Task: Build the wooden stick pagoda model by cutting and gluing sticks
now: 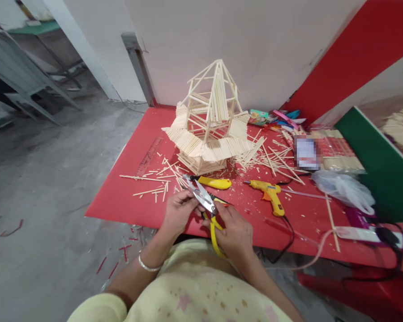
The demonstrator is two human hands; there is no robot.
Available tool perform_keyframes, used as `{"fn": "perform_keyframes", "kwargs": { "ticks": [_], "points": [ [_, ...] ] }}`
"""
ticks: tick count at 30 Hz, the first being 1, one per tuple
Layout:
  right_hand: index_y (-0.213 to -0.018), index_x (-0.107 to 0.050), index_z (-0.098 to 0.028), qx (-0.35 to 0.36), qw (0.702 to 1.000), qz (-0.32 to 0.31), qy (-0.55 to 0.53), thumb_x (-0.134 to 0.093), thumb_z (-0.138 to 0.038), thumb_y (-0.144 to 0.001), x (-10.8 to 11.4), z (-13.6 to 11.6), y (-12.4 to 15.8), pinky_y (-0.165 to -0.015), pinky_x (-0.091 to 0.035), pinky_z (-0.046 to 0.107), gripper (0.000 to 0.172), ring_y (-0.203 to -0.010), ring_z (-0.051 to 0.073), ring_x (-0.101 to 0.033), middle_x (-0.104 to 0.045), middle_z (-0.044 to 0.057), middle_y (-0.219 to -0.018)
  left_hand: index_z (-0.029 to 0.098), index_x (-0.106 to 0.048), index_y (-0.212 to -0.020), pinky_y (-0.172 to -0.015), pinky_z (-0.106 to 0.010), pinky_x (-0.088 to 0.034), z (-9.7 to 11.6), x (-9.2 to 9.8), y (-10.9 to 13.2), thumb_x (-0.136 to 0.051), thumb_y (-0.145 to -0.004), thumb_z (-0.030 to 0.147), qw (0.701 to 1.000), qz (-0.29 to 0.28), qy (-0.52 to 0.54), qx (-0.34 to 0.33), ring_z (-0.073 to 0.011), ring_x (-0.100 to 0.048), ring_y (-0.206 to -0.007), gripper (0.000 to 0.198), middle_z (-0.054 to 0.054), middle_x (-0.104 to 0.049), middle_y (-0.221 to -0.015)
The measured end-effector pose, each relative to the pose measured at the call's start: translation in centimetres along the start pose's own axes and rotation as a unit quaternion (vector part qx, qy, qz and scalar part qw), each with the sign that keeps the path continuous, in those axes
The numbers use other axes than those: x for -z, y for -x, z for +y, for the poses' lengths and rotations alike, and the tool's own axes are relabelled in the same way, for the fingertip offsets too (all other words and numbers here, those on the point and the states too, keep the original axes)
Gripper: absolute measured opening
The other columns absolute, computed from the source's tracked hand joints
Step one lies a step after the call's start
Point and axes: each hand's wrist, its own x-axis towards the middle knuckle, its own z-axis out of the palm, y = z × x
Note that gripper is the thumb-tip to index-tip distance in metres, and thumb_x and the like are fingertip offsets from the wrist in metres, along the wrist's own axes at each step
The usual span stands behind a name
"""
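My right hand [234,229] is closed around the yellow handles of a pair of scissors [201,197], whose silver blades are parted and point up and to the left. Close beside the blades, my left hand [180,210] is pinched shut; what its fingers hold is hidden. A yellow utility knife [215,182] lies just beyond the scissors. Behind it stands a tower-like model [211,129] built of thin wooden sticks, with slatted lower roof panels and an open-framed peak. Loose wooden sticks [154,190] lie left of my hands.
The red tabletop [121,201] ends at my body. A yellow glue gun [272,193] lies to the right, its cord trailing over the edge. More sticks [275,156], a plastic bag [345,188], a green board [379,165] and a power strip [359,234] are farther right. A clear ruler [148,156] lies left.
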Motion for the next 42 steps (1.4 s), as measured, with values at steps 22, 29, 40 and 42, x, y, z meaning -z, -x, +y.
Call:
{"fn": "perform_keyframes", "kwargs": {
  "ticks": [22, 29, 40, 42],
  "points": [
    [-0.133, -0.054, -0.025, -0.031, 0.997, -0.066, 0.001, -0.058, -0.043, -0.087, 0.5, -0.2, 0.1, -0.066, -0.039, 0.027, 0.050, -0.083, 0.019, -0.063, -0.065, 0.005, -0.096, 0.013, -0.069, -0.076, -0.049, -0.022, -0.052, -0.1, 0.6, 0.1, -0.075, -0.077, 0.030, 0.998, -0.025, -0.043, -0.031, -0.0114, -0.060, -0.048, 0.018, -0.003, -0.068, -0.060],
    [-0.135, -0.052, -0.023, -0.051, 0.994, -0.082, -0.053, -0.059, -0.048, -0.088, 0.6, -0.7, 0.3, -0.074, -0.045, 0.029, 0.053, -0.088, 0.021, -0.065, -0.067, 0.007, -0.103, 0.013, -0.068, -0.078, -0.050, -0.021, -0.052, -0.4, 0.4, 0.4, -0.076, -0.077, 0.031, 0.999, -0.022, -0.016, -0.019, -0.0112, -0.061, -0.049, 0.019, -0.002, -0.068, -0.059],
    [-0.131, -0.056, -0.021, -0.047, 0.993, -0.056, -0.089, -0.058, -0.042, -0.090, 0.5, -0.5, 0.0, -0.075, -0.049, 0.027, 0.046, -0.090, 0.021, -0.069, -0.072, 0.008, -0.107, 0.012, -0.067, -0.080, -0.049, -0.021, -0.051, 0.3, -0.2, 0.0, -0.078, -0.076, 0.033, 0.999, -0.022, -0.004, -0.027, -0.0112, -0.061, -0.048, 0.024, -0.003, -0.068, -0.058],
    [-0.130, -0.058, -0.021, -0.041, 0.995, -0.043, -0.082, -0.058, -0.046, -0.089, 0.5, -0.2, -0.1, -0.073, -0.048, 0.027, 0.047, -0.088, 0.021, -0.069, -0.073, 0.008, -0.105, 0.012, -0.067, -0.080, -0.049, -0.021, -0.052, 0.5, -0.5, 0.0, -0.078, -0.076, 0.033, 0.999, -0.027, 0.001, -0.032, -0.0115, -0.061, -0.049, 0.024, -0.003, -0.068, -0.059]
  ]
}}
